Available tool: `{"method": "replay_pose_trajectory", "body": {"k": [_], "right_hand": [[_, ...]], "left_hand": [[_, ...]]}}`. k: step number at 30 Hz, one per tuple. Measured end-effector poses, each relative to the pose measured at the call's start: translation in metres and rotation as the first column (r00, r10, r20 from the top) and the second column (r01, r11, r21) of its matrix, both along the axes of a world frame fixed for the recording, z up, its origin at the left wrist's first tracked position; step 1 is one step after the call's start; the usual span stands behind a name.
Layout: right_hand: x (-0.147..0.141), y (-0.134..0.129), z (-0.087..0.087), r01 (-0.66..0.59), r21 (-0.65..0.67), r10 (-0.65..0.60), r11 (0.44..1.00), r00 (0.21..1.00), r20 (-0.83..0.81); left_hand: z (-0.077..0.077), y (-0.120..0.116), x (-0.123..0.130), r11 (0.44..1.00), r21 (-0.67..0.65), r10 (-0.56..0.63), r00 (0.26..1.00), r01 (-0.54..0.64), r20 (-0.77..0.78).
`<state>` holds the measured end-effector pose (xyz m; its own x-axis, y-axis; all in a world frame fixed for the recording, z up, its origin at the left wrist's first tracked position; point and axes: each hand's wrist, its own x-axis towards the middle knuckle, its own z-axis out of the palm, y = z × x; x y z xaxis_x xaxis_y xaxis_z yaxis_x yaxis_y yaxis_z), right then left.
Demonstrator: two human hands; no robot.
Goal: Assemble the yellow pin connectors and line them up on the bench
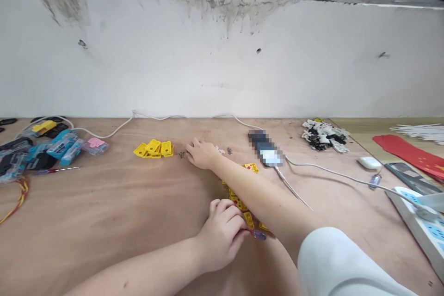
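My left hand (224,231) is near the table's front, its fingers closed round a small screwdriver (258,234) with a clear purple handle. Just beyond it lie yellow plastic pieces (237,202), partly covered by my right forearm. My right hand (201,153) reaches across to the middle of the table, fingertips down beside a small pile of screws (181,154); whether they pinch one is too small to tell. Left of the screws sit several yellow shells (153,148). Right of that hand are small pale parts (219,150) and another little metal pile (229,150).
Packaged blue items (63,146) and a second screwdriver (57,170) lie left. A phone (266,150) with a white cable is right of centre. Farther right are white and black parts (324,137), a white case (369,163) and a power strip (419,222).
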<state>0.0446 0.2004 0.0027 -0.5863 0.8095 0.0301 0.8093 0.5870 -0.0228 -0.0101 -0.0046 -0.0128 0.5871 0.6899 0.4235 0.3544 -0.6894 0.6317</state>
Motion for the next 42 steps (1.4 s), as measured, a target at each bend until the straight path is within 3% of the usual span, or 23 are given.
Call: {"method": "replay_pose_trajectory", "body": {"k": [11,26,29,34,42], "right_hand": [[-0.012,0.013,-0.010,-0.042,-0.016,0.043,0.999,0.998,0.049],[0.016,0.009,-0.015,0.039,0.042,-0.042,0.998,0.997,0.064],[0.016,0.008,-0.010,-0.018,0.081,0.014,0.997,0.999,0.044],[0.020,0.014,-0.011,-0.227,0.186,0.225,0.956,0.974,0.032],[0.027,0.015,-0.015,-0.258,0.175,0.257,0.950,0.966,0.031]], "left_hand": [[0.003,0.000,0.001,1.000,-0.005,0.002,1.000,-0.002,-0.008],[0.000,-0.001,0.000,1.000,0.022,0.006,1.000,-0.006,-0.025],[-0.001,-0.001,0.000,1.000,0.021,0.009,1.000,-0.008,-0.019],[0.000,-0.001,-0.001,1.000,0.016,-0.004,1.000,0.004,-0.017],[0.001,-0.001,0.000,1.000,0.006,-0.002,1.000,0.003,-0.012]]}}
